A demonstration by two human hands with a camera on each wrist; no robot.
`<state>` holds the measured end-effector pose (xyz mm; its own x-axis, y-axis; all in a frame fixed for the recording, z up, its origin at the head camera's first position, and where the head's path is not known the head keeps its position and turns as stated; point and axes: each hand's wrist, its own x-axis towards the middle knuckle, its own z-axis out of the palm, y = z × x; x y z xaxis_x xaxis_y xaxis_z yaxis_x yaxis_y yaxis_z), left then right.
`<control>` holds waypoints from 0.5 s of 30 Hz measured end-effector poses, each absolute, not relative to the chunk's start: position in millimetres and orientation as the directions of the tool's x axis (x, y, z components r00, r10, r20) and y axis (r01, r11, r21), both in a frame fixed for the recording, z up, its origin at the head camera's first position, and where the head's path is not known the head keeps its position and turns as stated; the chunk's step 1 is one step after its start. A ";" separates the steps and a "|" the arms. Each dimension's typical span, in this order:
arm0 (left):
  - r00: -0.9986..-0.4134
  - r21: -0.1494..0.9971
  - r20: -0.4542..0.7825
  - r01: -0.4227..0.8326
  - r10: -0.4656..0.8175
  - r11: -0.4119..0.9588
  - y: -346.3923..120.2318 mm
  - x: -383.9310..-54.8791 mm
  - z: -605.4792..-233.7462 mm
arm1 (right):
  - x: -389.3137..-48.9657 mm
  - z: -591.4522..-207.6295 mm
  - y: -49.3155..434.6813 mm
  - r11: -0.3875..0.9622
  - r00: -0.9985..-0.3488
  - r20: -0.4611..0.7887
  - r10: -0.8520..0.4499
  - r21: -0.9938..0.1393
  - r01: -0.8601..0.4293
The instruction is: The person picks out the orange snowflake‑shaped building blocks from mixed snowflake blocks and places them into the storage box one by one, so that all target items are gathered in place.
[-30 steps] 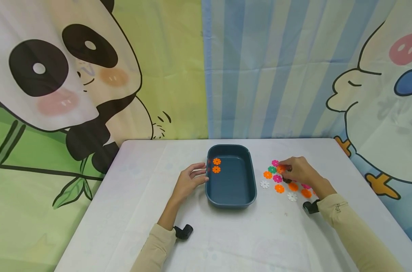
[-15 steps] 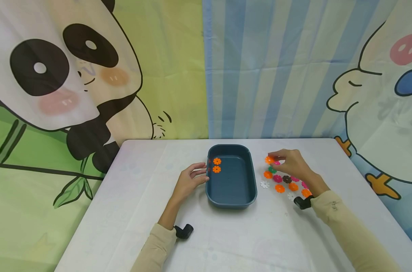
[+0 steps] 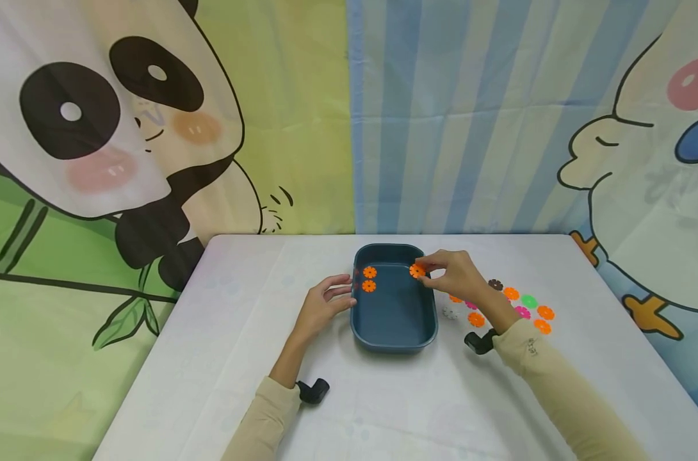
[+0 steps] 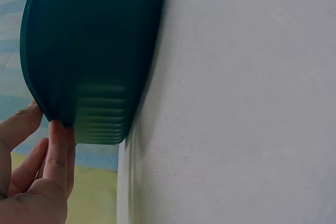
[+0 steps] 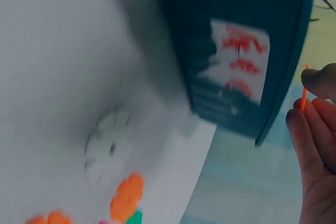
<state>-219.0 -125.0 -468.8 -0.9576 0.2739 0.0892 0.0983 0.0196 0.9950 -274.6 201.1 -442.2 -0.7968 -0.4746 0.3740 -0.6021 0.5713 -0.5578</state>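
Observation:
My left hand (image 3: 321,306) rests its straight fingertips at the left rim of a dark blue oblong tray (image 3: 394,323); the left wrist view shows them against the tray's outer edge (image 4: 31,77). Two orange flower-shaped discs (image 3: 369,286) lie in the tray near its left wall. Over the tray's right rim, my right hand (image 3: 457,275) pinches another orange flower-shaped disc (image 3: 416,271) between thumb and fingers. From the right wrist, that thin disc (image 5: 304,97) appears edge-on, beside the tray's upper edge.
Right of the tray, loose flower-shaped discs in orange, pink, white, brown and green (image 3: 529,301) lie scattered on the white table (image 3: 383,410), partly behind the right forearm. A torn white label with red print (image 5: 244,61) is on the tray's right side. Cartoon curtains (image 3: 294,115) hang behind.
My right hand has lifted an orange disc from the loose pile and carried it left to above the tray's right rim. The left hand has stayed at the tray.

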 end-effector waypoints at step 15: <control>-0.958 0.994 0.077 0.095 0.276 0.052 -124.4 -218.1 -464.7 | -271.4 -457.0 132.9 0.507 -0.780 0.338 -0.527 -0.612 -0.608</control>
